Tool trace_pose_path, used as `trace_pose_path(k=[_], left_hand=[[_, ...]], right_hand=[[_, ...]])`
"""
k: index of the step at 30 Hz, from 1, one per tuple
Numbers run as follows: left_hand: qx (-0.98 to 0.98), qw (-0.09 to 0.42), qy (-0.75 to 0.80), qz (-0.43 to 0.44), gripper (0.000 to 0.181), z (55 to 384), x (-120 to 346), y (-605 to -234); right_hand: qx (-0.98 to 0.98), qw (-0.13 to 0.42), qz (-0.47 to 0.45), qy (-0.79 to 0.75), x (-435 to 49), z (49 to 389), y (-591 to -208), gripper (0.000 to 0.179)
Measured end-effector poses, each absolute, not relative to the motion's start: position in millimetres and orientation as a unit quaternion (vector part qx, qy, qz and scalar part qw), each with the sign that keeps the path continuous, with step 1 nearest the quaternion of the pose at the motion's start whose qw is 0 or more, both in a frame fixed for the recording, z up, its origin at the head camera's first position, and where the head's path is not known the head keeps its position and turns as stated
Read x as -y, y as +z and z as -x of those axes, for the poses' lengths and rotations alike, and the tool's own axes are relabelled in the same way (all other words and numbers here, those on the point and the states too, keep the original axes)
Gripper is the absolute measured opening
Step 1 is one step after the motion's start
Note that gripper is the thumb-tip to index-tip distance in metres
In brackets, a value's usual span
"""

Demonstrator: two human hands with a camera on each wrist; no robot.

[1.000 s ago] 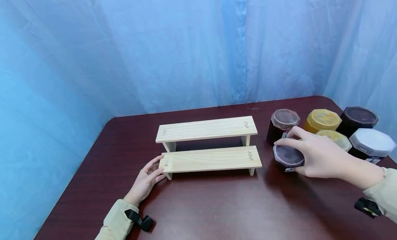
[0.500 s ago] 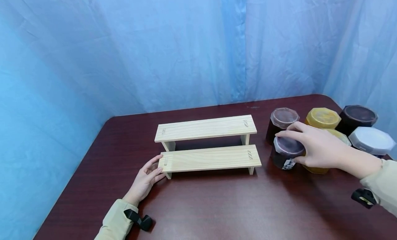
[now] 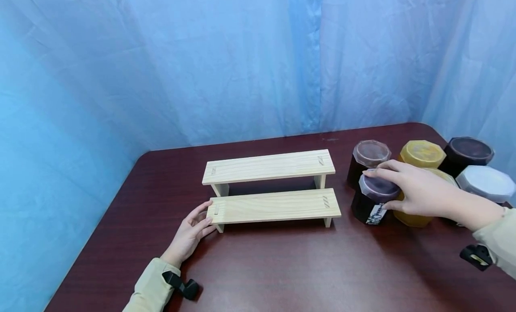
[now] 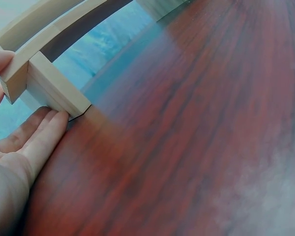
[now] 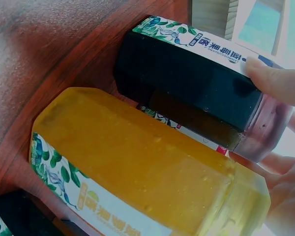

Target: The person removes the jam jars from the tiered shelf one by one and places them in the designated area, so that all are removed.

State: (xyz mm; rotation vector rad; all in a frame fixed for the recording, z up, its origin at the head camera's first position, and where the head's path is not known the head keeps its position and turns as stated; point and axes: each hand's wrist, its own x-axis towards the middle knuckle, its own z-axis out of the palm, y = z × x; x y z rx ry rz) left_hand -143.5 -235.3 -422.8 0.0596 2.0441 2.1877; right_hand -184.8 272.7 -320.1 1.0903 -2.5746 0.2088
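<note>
My right hand [image 3: 419, 191] grips a dark jam jar [image 3: 364, 207] by its octagonal lid, thumb on one side and fingers round the other. The jar leans slightly, its base close over the table and its white label facing me. In the right wrist view, the same jar [image 5: 187, 81] lies alongside a yellow jar [image 5: 132, 157] with a leafy label. My left hand [image 3: 189, 233] holds the left end of the lower wooden step [image 3: 274, 207] of a two-tier display stand. In the left wrist view, its fingers [image 4: 44, 135] reach the step's leg [image 4: 59, 86] near the table.
Behind the lower step stands the taller wooden step [image 3: 268, 166]. Other jars crowd the right: a brown-lidded one [image 3: 370, 153], a yellow one [image 3: 422, 153], a dark one [image 3: 469, 151] and a white-lidded one [image 3: 487, 182]. Blue curtains [image 3: 242, 66] hang around the dark red table [image 3: 274, 267].
The dark jar in my right hand has shifted slightly away from me, and its label has turned into view. The front yellow jar's side now shows. My left hand stays at the lower step.
</note>
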Motion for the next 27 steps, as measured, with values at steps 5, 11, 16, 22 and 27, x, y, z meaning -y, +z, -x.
trace_pose_path(k=[5,11,16,22,27], left_hand=[[-0.683,0.069,0.726,-0.024,0.058,145.9,236.1,-423.0],[-0.682,0.071,0.728,-0.032,0.058,148.5,235.8,-421.8],[-0.68,0.071,0.729,-0.032,0.058,148.3,236.0,-421.4],[-0.684,0.079,0.725,-0.023,0.059,147.5,238.1,-418.3],[-0.738,0.084,0.67,-0.011,0.054,149.7,242.6,-405.1]], right_hand=[[0.905,0.165,-0.385,0.074,-273.7,185.8,-319.9,0.078],[0.912,0.143,-0.376,0.082,-273.9,186.3,-316.8,0.077],[0.917,0.128,-0.368,0.086,-273.2,185.8,-316.5,0.077],[0.919,0.124,-0.364,0.086,-270.0,184.7,-314.7,0.074],[0.93,0.116,-0.335,0.1,-261.9,182.6,-310.7,0.062]])
